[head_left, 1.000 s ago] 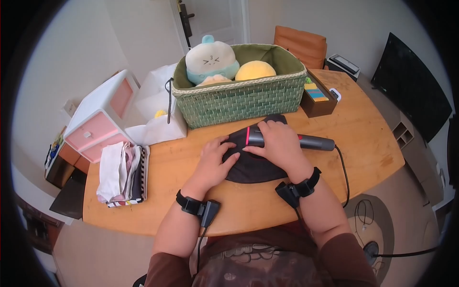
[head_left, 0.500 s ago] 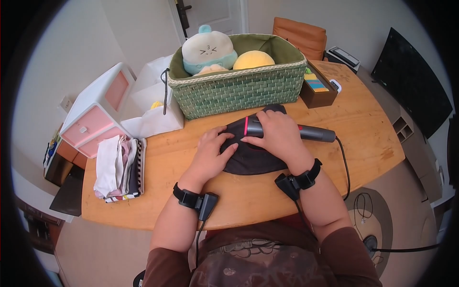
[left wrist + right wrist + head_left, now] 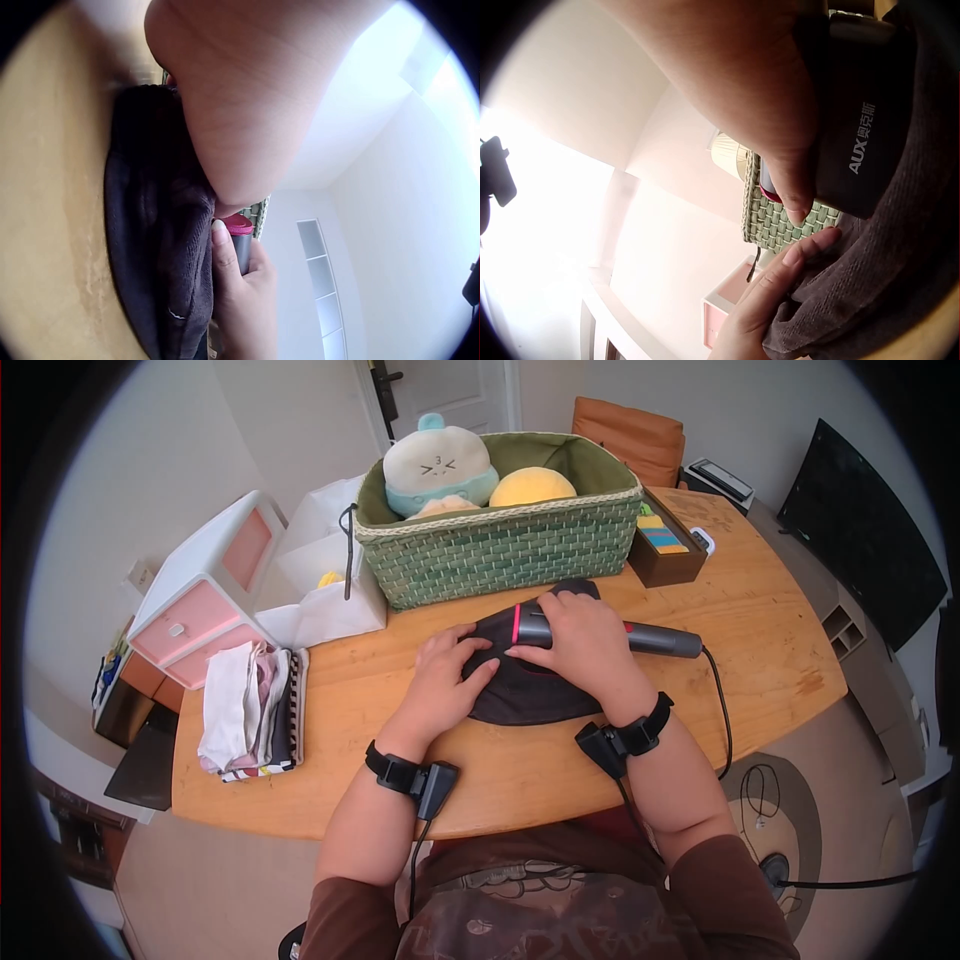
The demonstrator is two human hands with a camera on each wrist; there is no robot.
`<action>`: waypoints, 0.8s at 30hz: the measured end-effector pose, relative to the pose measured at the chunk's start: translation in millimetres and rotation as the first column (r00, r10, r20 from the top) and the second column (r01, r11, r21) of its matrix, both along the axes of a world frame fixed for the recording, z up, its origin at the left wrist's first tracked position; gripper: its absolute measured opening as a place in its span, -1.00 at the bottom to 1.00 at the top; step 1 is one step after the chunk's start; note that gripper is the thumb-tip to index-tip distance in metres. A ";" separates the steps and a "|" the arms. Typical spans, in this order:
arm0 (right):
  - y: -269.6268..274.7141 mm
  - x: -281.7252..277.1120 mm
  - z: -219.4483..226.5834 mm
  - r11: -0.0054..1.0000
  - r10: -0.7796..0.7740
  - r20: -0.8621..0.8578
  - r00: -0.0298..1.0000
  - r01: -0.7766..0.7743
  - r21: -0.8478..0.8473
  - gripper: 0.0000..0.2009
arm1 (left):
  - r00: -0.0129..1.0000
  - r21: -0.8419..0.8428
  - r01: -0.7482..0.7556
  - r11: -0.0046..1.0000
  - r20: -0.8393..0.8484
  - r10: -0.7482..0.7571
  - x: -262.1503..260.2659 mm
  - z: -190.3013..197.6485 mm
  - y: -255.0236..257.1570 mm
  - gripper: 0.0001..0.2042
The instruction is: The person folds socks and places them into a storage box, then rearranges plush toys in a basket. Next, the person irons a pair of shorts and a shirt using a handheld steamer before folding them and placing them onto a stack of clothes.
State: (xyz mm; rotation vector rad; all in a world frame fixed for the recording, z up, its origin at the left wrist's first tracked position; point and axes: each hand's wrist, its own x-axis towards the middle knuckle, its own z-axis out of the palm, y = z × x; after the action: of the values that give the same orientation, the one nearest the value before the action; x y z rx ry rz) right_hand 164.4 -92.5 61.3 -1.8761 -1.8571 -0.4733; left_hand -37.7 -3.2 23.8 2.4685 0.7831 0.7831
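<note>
A dark cloth item [image 3: 545,695] with a soft ribbed weave lies on the wooden table [image 3: 385,815]. My right hand [image 3: 585,640] grips a grey corded handheld appliance [image 3: 665,639] that lies across the cloth, its pink-ringed end pointing left. White AUX lettering shows on the appliance body [image 3: 855,154] in the right wrist view. My left hand [image 3: 438,685] rests on the left side of the cloth, thumb spread toward the pink ring. In the left wrist view, the cloth [image 3: 161,247] bunches up beside my left palm [image 3: 247,112].
Behind the hands stands a green woven basket [image 3: 500,565] with plush toys [image 3: 438,465]. Folded clothes [image 3: 245,710] lie at the left, near a white-and-pink drawer box [image 3: 185,625] and a white bin [image 3: 335,615]. A brown box [image 3: 670,570] sits back right; a cord [image 3: 725,710] hangs over the edge.
The head view has tilted slightly, so the table and basket appear higher in the picture. Both hands, the appliance and the cloth keep nearly the same positions relative to one another.
</note>
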 end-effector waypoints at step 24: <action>-2.6 -0.5 1.8 1.000 0.010 -0.020 1.000 -0.010 -0.012 -0.40 | 1.000 0.028 0.001 1.000 0.000 -0.001 -0.9 1.1 -2.5 -0.65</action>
State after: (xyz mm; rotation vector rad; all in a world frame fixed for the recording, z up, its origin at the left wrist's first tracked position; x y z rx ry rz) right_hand 163.9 -95.0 63.1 -1.8725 -1.8597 -0.4394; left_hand -38.6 -5.7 24.9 2.4934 0.7758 0.7987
